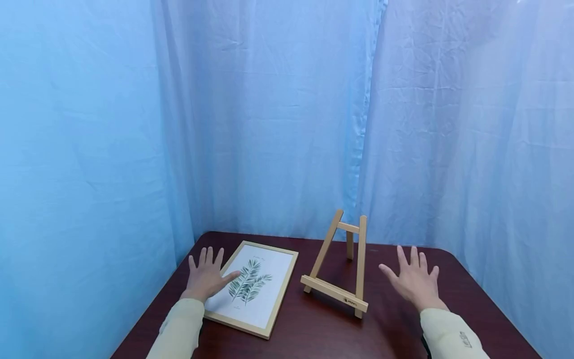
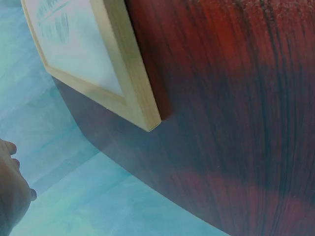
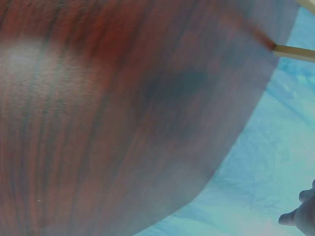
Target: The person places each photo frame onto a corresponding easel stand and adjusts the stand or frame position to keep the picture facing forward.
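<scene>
A light wooden picture frame with a print of green fern-like leaves lies face up on the table's left half. My left hand is held over its left edge, fingers spread and thumb overlapping the print in the head view. Right of the frame stands a small wooden easel, its front ledge at the bottom and a rear leg behind. My right hand is spread to the right of the easel, apart from it. Both hands hold nothing. In the left wrist view the frame's corner shows close by.
The dark red wood-grain table has rounded far corners. Light blue curtains hang behind it and along both sides, close to the table's edges. One easel leg shows at the upper right of the right wrist view.
</scene>
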A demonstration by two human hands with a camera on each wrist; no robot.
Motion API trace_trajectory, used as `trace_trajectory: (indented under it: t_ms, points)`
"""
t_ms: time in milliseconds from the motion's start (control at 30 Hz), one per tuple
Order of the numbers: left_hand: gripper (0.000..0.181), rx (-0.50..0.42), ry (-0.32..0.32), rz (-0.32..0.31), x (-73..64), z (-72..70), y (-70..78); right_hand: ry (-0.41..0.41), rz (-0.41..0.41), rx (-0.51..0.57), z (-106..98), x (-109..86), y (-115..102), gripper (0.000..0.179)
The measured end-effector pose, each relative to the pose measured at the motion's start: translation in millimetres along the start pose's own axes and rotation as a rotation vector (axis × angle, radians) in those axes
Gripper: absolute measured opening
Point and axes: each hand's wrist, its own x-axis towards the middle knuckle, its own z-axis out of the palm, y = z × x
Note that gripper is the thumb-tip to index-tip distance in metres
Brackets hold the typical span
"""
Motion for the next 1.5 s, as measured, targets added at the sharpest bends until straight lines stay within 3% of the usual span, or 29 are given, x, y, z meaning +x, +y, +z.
trace_trajectory:
  t_ms: [500, 1133, 1500]
  points:
    - [0.105, -0.019, 0.003, 0.002, 10.4, -21.3, 0.0, 0.049, -0.042, 0.063, -37, 16.3, -40, 0.096]
    - [0.101, -0.05, 0.014, -0.015, 17.5, -46.1, 2.8, 0.078, -0.101, 0.091, -57, 31.6, -82, 0.087]
    - [0.097, -0.058, 0.006, -0.022, 22.9, -47.1, 0.9, 0.085, -0.127, 0.139, -63, 36.3, -109, 0.08]
